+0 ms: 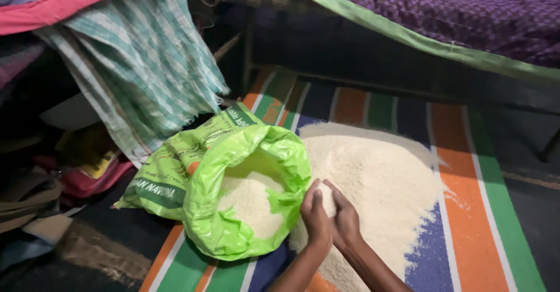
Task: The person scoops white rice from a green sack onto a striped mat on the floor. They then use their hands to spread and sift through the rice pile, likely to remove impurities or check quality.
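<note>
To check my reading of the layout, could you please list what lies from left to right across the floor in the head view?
Checked cloth → green sack → left hand → right hand → rice pile → striped mat's orange band.

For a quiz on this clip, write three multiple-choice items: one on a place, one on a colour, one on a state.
1. Where does the loose rice pile lie?
A. on the striped mat
B. on the bed
C. in a bowl

2. What colour is the bag?
A. red
B. bright green
C. white

3. How do the left hand and right hand stand?
A. wide apart, flat on the floor
B. cupped together at the bag's mouth, holding rice
C. gripping a spoon

Answers:
1 A, the pile spreads straight over the coloured stripes.
2 B, the rolled-down rim and sides are bright green.
3 B, the palms meet with white grains between them, beside the open bag.
</note>
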